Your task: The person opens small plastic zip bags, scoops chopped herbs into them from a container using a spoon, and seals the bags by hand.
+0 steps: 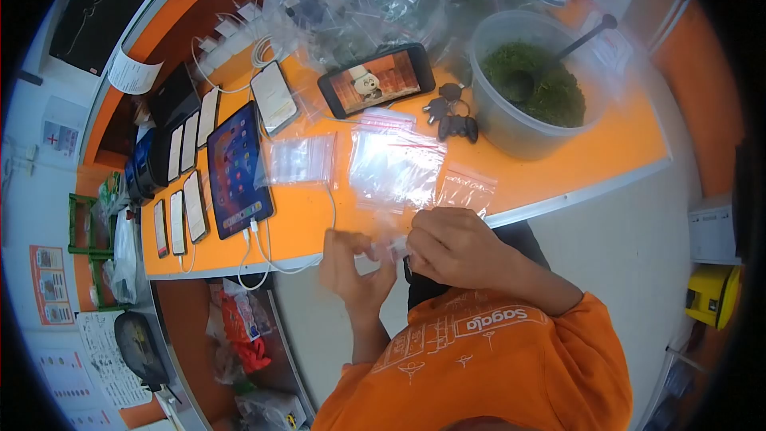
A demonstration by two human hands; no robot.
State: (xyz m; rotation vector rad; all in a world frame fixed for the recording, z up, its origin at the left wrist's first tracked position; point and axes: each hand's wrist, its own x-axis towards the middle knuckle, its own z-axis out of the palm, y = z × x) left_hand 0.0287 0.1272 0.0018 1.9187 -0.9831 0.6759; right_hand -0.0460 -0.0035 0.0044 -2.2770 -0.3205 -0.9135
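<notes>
Just past the table's front edge, both of my hands are at a small clear plastic bag (388,249). My right hand (459,246) pinches its right side with curled fingers. On the other side, my left hand (357,267) has the bag between thumb and fingers, though motion smears the fingertips. A stack of clear zip bags (396,164) lies on the orange table (558,172) just beyond my hands. Next to the stack are a zip bag with red writing (467,190) and more clear bags (302,161). What the held bag contains, if anything, cannot be made out.
A tub of green shredded leaf (511,124) with a black spoon (586,36) stands at the right. Near it lie keys (449,108) and a phone playing a video (377,80). A tablet (238,168), several phones and charging cables cover the left. Behind sits a large plastic bag (351,12).
</notes>
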